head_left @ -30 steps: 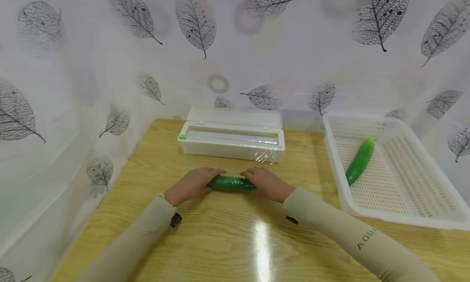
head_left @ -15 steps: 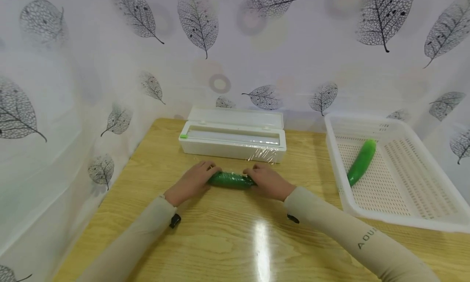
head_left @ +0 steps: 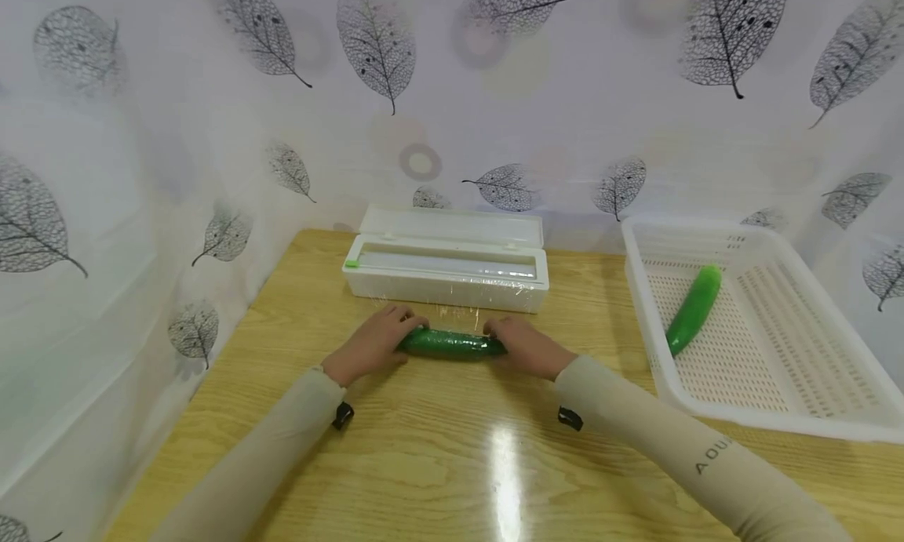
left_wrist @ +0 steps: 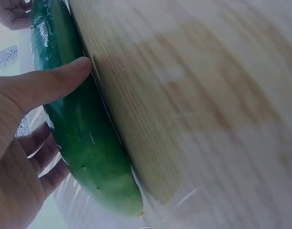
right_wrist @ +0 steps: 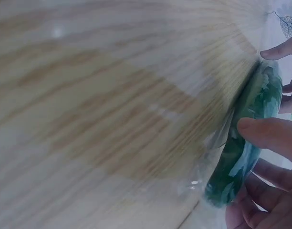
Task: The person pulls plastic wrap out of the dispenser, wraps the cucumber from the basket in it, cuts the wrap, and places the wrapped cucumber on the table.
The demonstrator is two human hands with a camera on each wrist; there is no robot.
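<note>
A green cucumber lies across the table in front of the wrap box, with clear cling film over it. At its left end, my left hand holds it; the left wrist view shows the thumb across one side and curled fingers on the other. My right hand grips the other end, its thumb over the filmed surface in the right wrist view. Loose film sticks out past that end. Behind the hands, a white cling film box has its lid up and a roll inside.
A white perforated basket stands at the right, with a second cucumber in it. The wooden table runs up to a leaf-patterned curtain behind and at the left. Thin film hangs at the box's front.
My right hand has shifted slightly to the right, and more of the cucumber shows between the hands. The cucumber has moved a little toward the box. Film strands now show between it and the box.
</note>
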